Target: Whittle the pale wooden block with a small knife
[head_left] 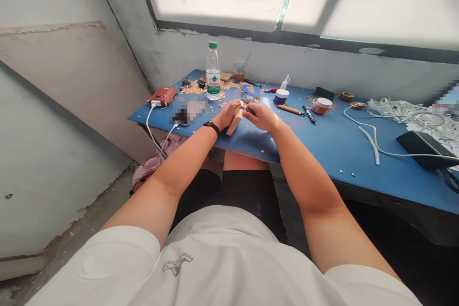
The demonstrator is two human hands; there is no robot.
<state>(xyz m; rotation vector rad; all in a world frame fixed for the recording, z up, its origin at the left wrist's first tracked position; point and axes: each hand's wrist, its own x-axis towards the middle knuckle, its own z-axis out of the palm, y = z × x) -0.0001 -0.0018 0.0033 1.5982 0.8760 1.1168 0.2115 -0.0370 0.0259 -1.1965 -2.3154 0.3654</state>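
You are gripping a pale wooden block [235, 120] in your left hand [225, 115], fingers wrapped around its upper part. Your right hand [260, 116] is closing in against the block's top from the other side, curled around something I cannot make out. The block is plain, light tan and squared. Its long axis is tilting, lower end toward you and leftward, resting near the blue table's [322, 143] front edge. Beyond the block, wood shavings [195, 89] are lying around a water bottle [213, 72].
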